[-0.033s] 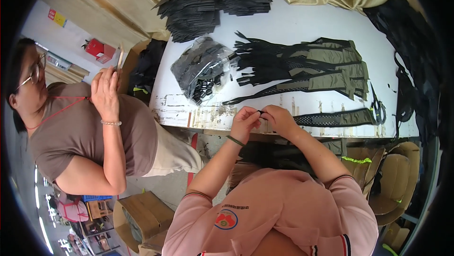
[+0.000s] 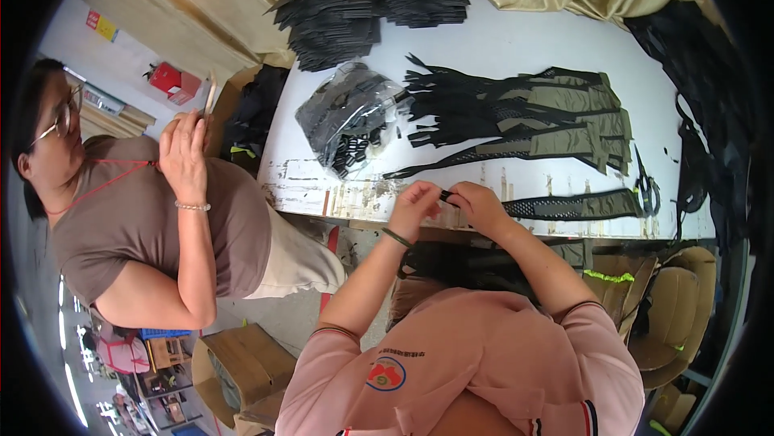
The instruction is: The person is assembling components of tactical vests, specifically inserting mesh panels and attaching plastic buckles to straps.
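Note:
Above the table's front edge, my left hand (image 2: 416, 204) and my right hand (image 2: 477, 205) meet with pinched fingers at a small black piece (image 2: 446, 195), possibly a buckle or a strap end; its shape is mostly hidden. A black mesh and olive fabric strap (image 2: 576, 205) lies along the front edge, running out from behind my right hand and wrist. Beyond my hands is a pile of similar straps (image 2: 556, 101), their thin black ends pointing left. Left of it stands a clear plastic bag (image 2: 343, 110) with small black buckles (image 2: 352, 151) at its mouth.
Black scissors (image 2: 647, 188) lie at the strap's right end. Stacks of flat black pieces (image 2: 334, 21) stand at the back of the white table (image 2: 516, 29). Black fabric (image 2: 709, 97) hangs at the right. Another person (image 2: 153, 226) stands left; cardboard boxes (image 2: 250, 367) sit below.
My left fingers have drawn slightly left, and more of the small black piece shows by my right fingertips. The whole view has shifted a little.

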The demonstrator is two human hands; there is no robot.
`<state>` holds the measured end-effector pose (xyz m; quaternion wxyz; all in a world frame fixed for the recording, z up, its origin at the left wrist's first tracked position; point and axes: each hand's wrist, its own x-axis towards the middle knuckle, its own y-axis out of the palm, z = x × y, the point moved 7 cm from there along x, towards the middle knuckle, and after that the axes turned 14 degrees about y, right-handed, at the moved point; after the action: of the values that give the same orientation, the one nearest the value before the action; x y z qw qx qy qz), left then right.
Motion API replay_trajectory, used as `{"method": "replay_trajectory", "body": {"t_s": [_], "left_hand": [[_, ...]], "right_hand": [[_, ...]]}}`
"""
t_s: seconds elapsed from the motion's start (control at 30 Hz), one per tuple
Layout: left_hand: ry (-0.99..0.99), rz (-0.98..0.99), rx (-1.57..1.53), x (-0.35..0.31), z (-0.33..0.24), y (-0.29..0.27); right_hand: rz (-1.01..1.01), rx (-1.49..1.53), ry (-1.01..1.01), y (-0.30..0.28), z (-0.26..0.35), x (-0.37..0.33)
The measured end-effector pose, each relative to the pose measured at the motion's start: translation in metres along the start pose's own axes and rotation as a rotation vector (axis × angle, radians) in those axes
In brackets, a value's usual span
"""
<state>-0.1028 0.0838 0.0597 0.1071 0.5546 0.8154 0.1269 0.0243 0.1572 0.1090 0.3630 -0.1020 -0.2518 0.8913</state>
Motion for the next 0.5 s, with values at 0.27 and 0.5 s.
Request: {"method": "replay_trajectory", "body": {"t_s": [0.27,0.5], "left_hand": [[0.184,-0.282,1.459,0.069,-0.085,-0.157],[0.093,-0.248,1.420,0.078,-0.070,-0.166]], "right_hand": [[0.099,0.042,0.092,0.015,-0.022,0.006],[0.107,-0.037,0.018,0.016,-0.019,0.006]]}}
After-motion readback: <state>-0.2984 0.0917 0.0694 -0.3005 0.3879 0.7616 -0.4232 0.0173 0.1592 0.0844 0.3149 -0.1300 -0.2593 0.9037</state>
